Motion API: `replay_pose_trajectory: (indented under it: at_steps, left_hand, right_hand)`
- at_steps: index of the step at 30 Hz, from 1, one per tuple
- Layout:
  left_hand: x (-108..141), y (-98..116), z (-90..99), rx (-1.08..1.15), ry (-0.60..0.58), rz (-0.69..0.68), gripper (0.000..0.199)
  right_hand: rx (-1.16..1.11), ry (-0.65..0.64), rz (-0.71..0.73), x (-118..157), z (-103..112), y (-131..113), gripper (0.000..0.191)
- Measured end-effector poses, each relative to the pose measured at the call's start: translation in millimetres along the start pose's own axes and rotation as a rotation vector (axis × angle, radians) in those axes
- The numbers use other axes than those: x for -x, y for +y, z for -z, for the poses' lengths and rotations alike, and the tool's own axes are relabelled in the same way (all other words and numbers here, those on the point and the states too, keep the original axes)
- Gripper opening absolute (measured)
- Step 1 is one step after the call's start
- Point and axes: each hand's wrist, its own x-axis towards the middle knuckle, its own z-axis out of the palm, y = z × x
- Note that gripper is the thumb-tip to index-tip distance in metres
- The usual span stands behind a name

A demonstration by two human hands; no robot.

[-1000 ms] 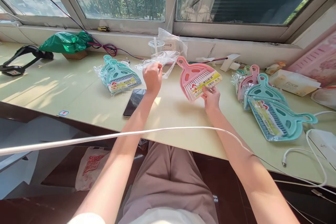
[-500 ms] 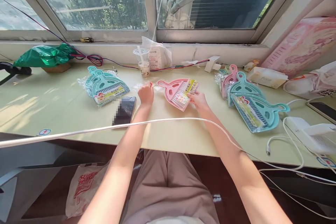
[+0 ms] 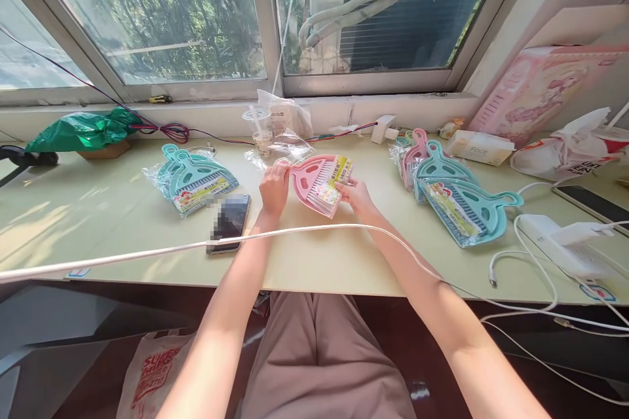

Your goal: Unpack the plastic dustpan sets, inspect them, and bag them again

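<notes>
1. The pink dustpan [image 3: 305,177] is over the table [image 3: 314,265], between both hands, with its handle [image 3: 293,168] leftward and a white-bristled brush [image 3: 322,184] against it.
2. It should be light and fairly stiff, perhaps slippery; the handle looks the firmest hold, the bristles too soft.
3. The right hand [image 3: 357,198] pinches its labelled end between thumb and fingers.
4. The left hand [image 3: 274,190] is bunched at the handle; whether it grips, I cannot tell.
5. Blue-green dustpans [image 3: 484,216] lie to either side.

Bright daylight from the window [image 3: 181,26] dapples the tabletop [image 3: 98,229] at left, and pixelation hides part of the phone [image 3: 236,217].
</notes>
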Motion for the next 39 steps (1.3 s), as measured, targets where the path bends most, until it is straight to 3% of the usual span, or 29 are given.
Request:
replay_pose_trajectory:
  at_steps: [5,12,16,17,19,21,23,26,28,32,35,39]
  left_hand:
    - [2.3,12.1,-0.9,0.156,-0.081,-0.053,0.022]
    - [1.8,14.8,-1.3,0.263,-0.022,-0.065,0.018]
    - [9.8,26.6,-3.7,0.399,-0.193,-0.203,0.020]
    - [11.7,31.6,-3.7,0.428,-0.177,-0.198,0.020]
    - [13.2,41.3,-1.9,0.469,0.001,-0.094,0.043]
    - [10.8,48.1,1.7,0.539,0.250,0.102,0.075]
    - [5.6,50.9,5.6,0.760,0.330,0.315,0.086]
    - [-2.8,50.2,7.7,1.266,0.038,0.510,0.077]
    - [-7.0,47.4,6.2,1.468,-0.104,0.582,0.072]
    - [-13.0,34.6,4.8,1.615,-0.053,0.764,0.055]
    - [-14.5,27.0,10.6,1.717,-0.190,0.671,0.050]
    - [-11.4,32.5,18.1,1.725,-0.327,0.487,0.058]
  right_hand:
    - [-0.123,0.152,0.010,-3.0,-2.8,16.5,0.025]
    - [-0.055,-0.054,0.040,-5.7,3.6,3.7,0.039]
    - [-0.096,0.044,0.094,-6.5,5.6,2.6,0.041]
    - [-0.122,0.069,0.104,-6.8,6.0,3.4,0.041]
    - [-0.180,0.088,0.123,-7.3,6.5,4.8,0.040]
    - [-0.227,0.073,0.134,-6.9,6.0,5.1,0.040]
    - [-0.243,0.052,0.139,-5.2,3.8,4.8,0.041]
    - [-0.187,0.046,0.151,-1.6,-1.2,4.8,0.042]
    - [-0.148,0.049,0.158,0.2,-4.0,5.1,0.041]
    - [-0.165,-0.019,0.137,0.8,-5.3,5.4,0.044]
    - [-0.177,-0.057,0.119,1.0,-5.9,7.3,0.045]
    - [-0.185,0.065,0.113,2.7,-7.5,11.0,0.040]
